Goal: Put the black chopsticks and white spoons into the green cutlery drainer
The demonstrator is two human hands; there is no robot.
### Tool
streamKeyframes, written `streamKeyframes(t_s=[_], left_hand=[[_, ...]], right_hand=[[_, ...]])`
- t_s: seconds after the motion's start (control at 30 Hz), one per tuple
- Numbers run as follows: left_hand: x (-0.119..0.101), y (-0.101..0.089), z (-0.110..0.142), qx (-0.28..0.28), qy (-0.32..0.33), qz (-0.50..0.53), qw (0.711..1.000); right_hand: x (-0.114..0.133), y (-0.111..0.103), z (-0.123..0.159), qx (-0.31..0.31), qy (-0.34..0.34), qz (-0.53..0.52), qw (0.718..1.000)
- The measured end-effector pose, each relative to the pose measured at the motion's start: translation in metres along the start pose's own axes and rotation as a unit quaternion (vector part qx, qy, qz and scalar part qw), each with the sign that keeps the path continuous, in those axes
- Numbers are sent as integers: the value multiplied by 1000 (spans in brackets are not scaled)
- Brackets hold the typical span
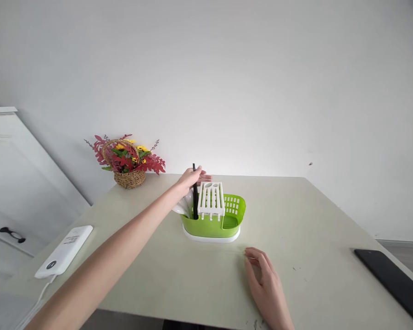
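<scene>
A green utensil holder [206, 228] with a white base stands mid-table. Its white slotted rack [211, 199] rises over the middle, with small hooks along the front. In the left section, black chopsticks [195, 201] stand upright beside white spoons [184, 205]. My left hand [193, 177] reaches behind the chopsticks at the rack's upper left, fingers stretched to the right and thumb apart; it appears to grip nothing. Nearer to me, my right hand [264, 282] rests on the table right of the holder, loosely curved and empty, with a gap between thumb and fingers.
A wicker basket of artificial flowers [129, 178] sits at the back left by the wall. On the left edge lies a white power bank [65, 250] with a cable. A black phone [392, 282] lies at the right edge. A white cabinet [27, 183] adjoins the table's left side.
</scene>
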State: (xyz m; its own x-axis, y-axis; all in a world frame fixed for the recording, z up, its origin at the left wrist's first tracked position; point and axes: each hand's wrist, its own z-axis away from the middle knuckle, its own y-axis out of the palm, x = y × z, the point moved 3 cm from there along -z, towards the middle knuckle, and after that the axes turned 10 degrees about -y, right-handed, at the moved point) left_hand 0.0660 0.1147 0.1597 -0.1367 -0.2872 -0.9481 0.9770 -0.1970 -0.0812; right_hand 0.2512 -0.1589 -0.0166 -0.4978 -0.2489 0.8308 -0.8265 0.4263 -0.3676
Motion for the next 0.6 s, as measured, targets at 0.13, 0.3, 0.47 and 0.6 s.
streamKeyframes(t_s=[0.13,0.3,0.47,0.6], left_hand=[[-7,-20,1,-60,107,25,992],[-20,-44,3,-133,184,80,971],[-45,-93,2,-171,230,234,929],[-38,-154,-1,-149,161,361,906]], right_hand=[[1,0,0,14,-15,11,1000],[0,0,1,24,-19,13,999],[-2,0,2,33,-13,18,999],[-1,0,2,33,-16,22,999]])
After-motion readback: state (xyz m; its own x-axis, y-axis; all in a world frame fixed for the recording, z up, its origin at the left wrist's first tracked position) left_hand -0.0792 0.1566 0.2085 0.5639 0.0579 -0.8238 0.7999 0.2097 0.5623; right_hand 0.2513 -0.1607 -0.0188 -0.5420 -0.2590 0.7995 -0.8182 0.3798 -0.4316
